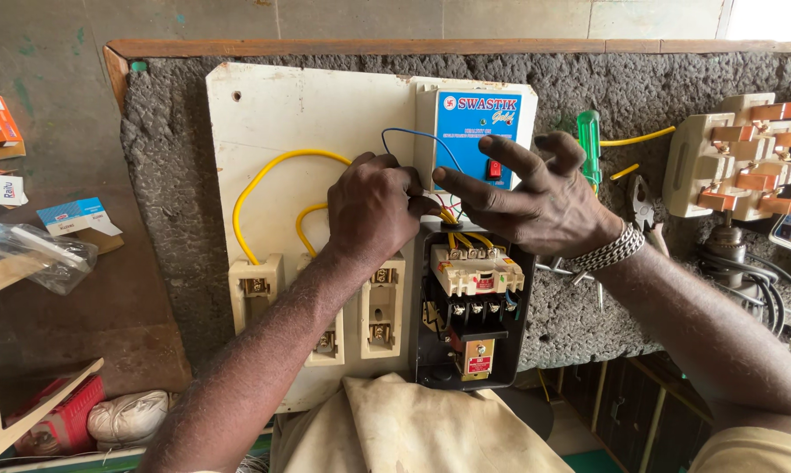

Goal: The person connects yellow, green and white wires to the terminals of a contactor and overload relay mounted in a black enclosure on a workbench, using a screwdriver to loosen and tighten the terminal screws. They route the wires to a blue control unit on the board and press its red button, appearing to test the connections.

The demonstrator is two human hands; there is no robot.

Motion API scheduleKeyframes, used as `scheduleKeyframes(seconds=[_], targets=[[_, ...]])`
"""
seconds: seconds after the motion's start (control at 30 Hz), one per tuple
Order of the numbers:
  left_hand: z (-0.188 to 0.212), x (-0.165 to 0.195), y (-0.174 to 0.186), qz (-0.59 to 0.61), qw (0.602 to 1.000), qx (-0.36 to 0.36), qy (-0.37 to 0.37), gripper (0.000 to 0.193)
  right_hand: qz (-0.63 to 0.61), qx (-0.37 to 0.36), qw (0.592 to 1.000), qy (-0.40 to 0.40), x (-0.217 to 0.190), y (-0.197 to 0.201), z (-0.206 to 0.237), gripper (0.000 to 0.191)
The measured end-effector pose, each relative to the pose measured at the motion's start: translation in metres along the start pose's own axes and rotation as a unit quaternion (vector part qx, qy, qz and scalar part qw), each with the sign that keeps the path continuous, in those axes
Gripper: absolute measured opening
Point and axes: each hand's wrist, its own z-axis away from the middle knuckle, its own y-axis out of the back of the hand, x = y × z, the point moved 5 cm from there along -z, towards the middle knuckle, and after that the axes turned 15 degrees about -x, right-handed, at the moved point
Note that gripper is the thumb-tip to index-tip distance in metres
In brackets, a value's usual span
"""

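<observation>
Nearest, a cloth [413,434] drapes over the person's lap below the white panel board [273,123]. On it, 3 cream fuse holders [255,289] sit in a row, and yellow wires [264,175] already loop up from them. Beside them the black starter box [465,307] stands open, with yellow leads fitted into the top of its contactor [476,270]. The left hand [373,206] is closed, pinching the wire ends just above that box; the right hand [535,197] touches them too, fingers partly spread. The wiring looks partly done: a blue wire [413,136] arcs loose toward the blue unit [476,131] beyond. A green screwdriver [590,140] lies farther right on the desk [606,88].
</observation>
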Motion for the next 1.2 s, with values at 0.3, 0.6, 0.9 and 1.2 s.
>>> scheduleKeyframes(seconds=[0.3, 0.6, 0.9, 1.2], targets=[[0.001, -0.001, -0.001, 0.002, 1.0, 0.025, -0.014, 0.015, -0.074, -0.105, 0.992, 0.001, -0.003, 0.0, -0.01, 0.018], [0.002, 0.0, 0.0, -0.003, 0.999, 0.037, -0.028, 0.016, -0.11, -0.139, 0.984, 0.016, 0.003, 0.01, -0.022, 0.035], [0.002, 0.003, 0.001, -0.015, 0.999, 0.044, -0.026, 0.016, -0.052, -0.104, 0.993, -0.014, 0.001, 0.006, -0.015, 0.039], [0.002, 0.002, -0.001, -0.024, 0.999, 0.034, -0.024, 0.025, -0.014, -0.094, 0.995, -0.018, -0.001, 0.001, -0.011, 0.058]])
